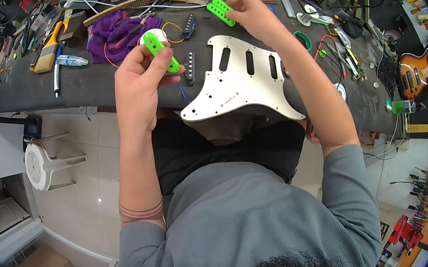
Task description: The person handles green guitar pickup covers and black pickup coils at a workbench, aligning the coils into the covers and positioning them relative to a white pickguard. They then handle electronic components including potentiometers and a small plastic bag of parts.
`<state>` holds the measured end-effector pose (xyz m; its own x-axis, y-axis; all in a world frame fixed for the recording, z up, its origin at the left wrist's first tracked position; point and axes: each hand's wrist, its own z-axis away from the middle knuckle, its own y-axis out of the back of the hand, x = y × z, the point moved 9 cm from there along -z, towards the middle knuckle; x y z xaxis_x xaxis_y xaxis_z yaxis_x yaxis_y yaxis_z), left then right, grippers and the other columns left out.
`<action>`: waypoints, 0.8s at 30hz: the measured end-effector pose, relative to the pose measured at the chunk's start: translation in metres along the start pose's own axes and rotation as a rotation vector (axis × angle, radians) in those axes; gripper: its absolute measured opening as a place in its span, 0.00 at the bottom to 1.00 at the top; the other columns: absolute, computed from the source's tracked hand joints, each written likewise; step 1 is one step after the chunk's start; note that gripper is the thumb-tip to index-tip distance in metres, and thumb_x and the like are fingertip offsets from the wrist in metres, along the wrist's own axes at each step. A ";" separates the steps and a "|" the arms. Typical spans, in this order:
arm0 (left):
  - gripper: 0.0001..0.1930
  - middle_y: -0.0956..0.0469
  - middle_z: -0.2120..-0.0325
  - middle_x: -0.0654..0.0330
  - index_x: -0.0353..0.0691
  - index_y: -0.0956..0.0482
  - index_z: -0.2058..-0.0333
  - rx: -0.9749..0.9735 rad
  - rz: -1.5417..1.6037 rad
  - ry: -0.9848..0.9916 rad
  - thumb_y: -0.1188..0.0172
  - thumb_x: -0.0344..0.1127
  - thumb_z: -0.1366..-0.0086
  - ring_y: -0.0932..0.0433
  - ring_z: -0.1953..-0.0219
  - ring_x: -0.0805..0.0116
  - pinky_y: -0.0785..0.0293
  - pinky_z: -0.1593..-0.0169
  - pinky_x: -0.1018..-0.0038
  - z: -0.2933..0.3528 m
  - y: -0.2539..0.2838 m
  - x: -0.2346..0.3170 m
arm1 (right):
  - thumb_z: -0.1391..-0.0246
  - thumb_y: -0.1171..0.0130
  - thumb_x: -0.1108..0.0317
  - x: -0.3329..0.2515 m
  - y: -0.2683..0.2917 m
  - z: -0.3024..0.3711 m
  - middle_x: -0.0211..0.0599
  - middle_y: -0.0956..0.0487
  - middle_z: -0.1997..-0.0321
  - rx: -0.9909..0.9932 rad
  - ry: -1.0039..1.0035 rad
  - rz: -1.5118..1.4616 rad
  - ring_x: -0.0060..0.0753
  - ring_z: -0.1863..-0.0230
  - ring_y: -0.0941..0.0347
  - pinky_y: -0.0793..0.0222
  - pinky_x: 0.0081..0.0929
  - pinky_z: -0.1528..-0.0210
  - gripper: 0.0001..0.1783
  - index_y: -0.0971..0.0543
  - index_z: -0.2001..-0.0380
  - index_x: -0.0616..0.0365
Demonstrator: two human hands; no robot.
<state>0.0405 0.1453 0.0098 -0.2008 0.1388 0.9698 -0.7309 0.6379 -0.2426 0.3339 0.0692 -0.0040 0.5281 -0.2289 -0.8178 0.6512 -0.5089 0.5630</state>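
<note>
Between the fingers and thumb of my left hand (146, 80) is a bright green pickup cover (152, 44), tilted, with a white round piece (157, 34) behind it whose kind I cannot make out. At the far side of the bench, my right hand (252, 18) has its fingertips closed on the edge of green pickup covers (220, 11), which seem to be two side by side. A cream guitar pickguard (229, 86) with three slots lies at the bench's near edge. Left of it rests a dark guitar pickup (190, 68), and another pickup (188, 25) lies farther back.
Behind my left hand lies a crumpled purple cloth (108, 37), with a paintbrush (47, 58) and small clear bottle (72, 60) farther left. Cables and tools clutter the right side, near a sunburst guitar body (416, 74). A white stool (41, 164) stands lower left.
</note>
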 end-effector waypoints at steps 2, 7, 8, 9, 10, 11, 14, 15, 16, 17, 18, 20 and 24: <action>0.17 0.13 0.56 0.58 0.30 0.19 0.41 -0.012 0.034 0.088 0.35 0.35 0.21 0.10 0.58 0.67 0.13 0.55 0.73 0.002 0.013 -0.012 | 0.33 0.31 0.68 0.009 -0.006 -0.011 0.48 0.12 0.48 -0.020 0.010 0.112 0.42 0.46 0.15 0.23 0.37 0.40 0.20 0.20 0.43 0.65; 0.23 0.15 0.55 0.56 0.28 0.24 0.33 -0.027 0.024 0.098 0.36 0.32 0.21 0.11 0.55 0.64 0.12 0.53 0.72 0.010 0.036 -0.019 | 0.34 0.31 0.65 -0.010 -0.013 0.002 0.52 0.13 0.48 -0.097 0.040 0.340 0.51 0.45 0.16 0.23 0.42 0.42 0.21 0.21 0.43 0.63; 0.26 0.15 0.54 0.56 0.29 0.26 0.31 -0.055 0.025 0.091 0.35 0.30 0.23 0.11 0.54 0.64 0.12 0.52 0.72 0.009 0.036 -0.021 | 0.31 0.33 0.67 0.003 -0.014 0.001 0.46 0.13 0.48 -0.106 -0.030 0.318 0.42 0.45 0.16 0.23 0.39 0.41 0.18 0.21 0.42 0.63; 0.29 0.16 0.54 0.55 0.29 0.29 0.28 -0.086 0.025 0.086 0.34 0.29 0.24 0.11 0.54 0.63 0.11 0.52 0.72 0.008 0.033 -0.022 | 0.31 0.33 0.67 0.002 -0.015 0.004 0.46 0.13 0.48 -0.108 -0.035 0.322 0.42 0.45 0.16 0.23 0.39 0.41 0.18 0.21 0.42 0.63; 0.29 0.16 0.54 0.55 0.29 0.29 0.28 -0.088 0.030 0.091 0.34 0.29 0.24 0.11 0.54 0.63 0.11 0.52 0.72 0.008 0.030 -0.023 | 0.30 0.34 0.67 0.001 -0.014 0.008 0.47 0.14 0.48 -0.074 -0.043 0.331 0.44 0.45 0.17 0.24 0.40 0.40 0.18 0.21 0.42 0.62; 0.32 0.16 0.53 0.54 0.31 0.31 0.27 -0.102 0.059 0.054 0.32 0.27 0.26 0.11 0.54 0.63 0.11 0.51 0.71 0.007 0.022 -0.018 | 0.30 0.35 0.67 -0.001 -0.013 0.012 0.47 0.14 0.47 -0.040 -0.052 0.340 0.46 0.45 0.17 0.24 0.40 0.40 0.18 0.22 0.42 0.62; 0.37 0.17 0.52 0.53 0.34 0.35 0.24 -0.135 0.073 0.034 0.31 0.24 0.29 0.11 0.53 0.61 0.11 0.51 0.70 0.005 0.016 -0.019 | 0.29 0.37 0.66 -0.021 -0.016 0.019 0.48 0.16 0.46 0.050 0.096 0.530 0.52 0.44 0.18 0.25 0.43 0.38 0.16 0.20 0.43 0.62; 0.39 0.18 0.52 0.52 0.35 0.37 0.24 -0.155 0.057 0.042 0.30 0.23 0.30 0.11 0.53 0.61 0.12 0.50 0.69 0.003 0.014 -0.022 | 0.29 0.37 0.66 -0.017 -0.015 0.018 0.48 0.16 0.46 0.051 0.092 0.531 0.52 0.44 0.18 0.25 0.43 0.38 0.16 0.20 0.43 0.62; 0.39 0.18 0.52 0.52 0.35 0.37 0.24 -0.158 0.058 0.044 0.30 0.23 0.30 0.11 0.53 0.61 0.12 0.50 0.69 0.002 0.013 -0.024 | 0.30 0.36 0.66 -0.015 -0.015 0.019 0.49 0.17 0.47 0.064 0.128 0.594 0.55 0.44 0.19 0.24 0.45 0.39 0.15 0.18 0.45 0.61; 0.37 0.18 0.54 0.54 0.35 0.35 0.25 -0.154 0.051 0.032 0.31 0.22 0.30 0.12 0.54 0.64 0.13 0.51 0.70 0.001 0.012 -0.024 | 0.32 0.36 0.66 -0.016 -0.015 0.019 0.51 0.19 0.47 0.076 0.164 0.656 0.58 0.44 0.20 0.23 0.48 0.40 0.15 0.17 0.47 0.61; 0.35 0.19 0.56 0.56 0.36 0.33 0.26 -0.148 0.043 0.020 0.32 0.21 0.29 0.14 0.55 0.68 0.14 0.51 0.71 0.001 0.013 -0.024 | 0.32 0.36 0.66 -0.016 -0.014 0.019 0.51 0.19 0.47 0.076 0.162 0.656 0.58 0.44 0.20 0.23 0.48 0.40 0.15 0.17 0.47 0.61; 0.35 0.19 0.55 0.57 0.36 0.33 0.26 -0.133 0.047 0.013 0.32 0.22 0.29 0.14 0.54 0.68 0.14 0.52 0.71 -0.001 0.016 -0.023 | 0.32 0.36 0.66 -0.015 -0.014 0.020 0.50 0.18 0.48 0.059 0.136 0.605 0.56 0.43 0.21 0.25 0.48 0.39 0.14 0.16 0.47 0.60; 0.34 0.19 0.54 0.57 0.37 0.32 0.27 -0.110 0.066 -0.021 0.32 0.22 0.28 0.15 0.55 0.69 0.16 0.54 0.73 -0.006 0.027 -0.027 | 0.34 0.35 0.67 -0.029 -0.008 0.025 0.48 0.18 0.48 0.131 0.249 0.663 0.55 0.43 0.21 0.25 0.48 0.39 0.15 0.16 0.47 0.59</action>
<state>0.0303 0.1638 -0.0231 -0.2604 0.1680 0.9508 -0.6397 0.7076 -0.3003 0.2997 0.0594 0.0119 0.9083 -0.3364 -0.2486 0.0879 -0.4274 0.8998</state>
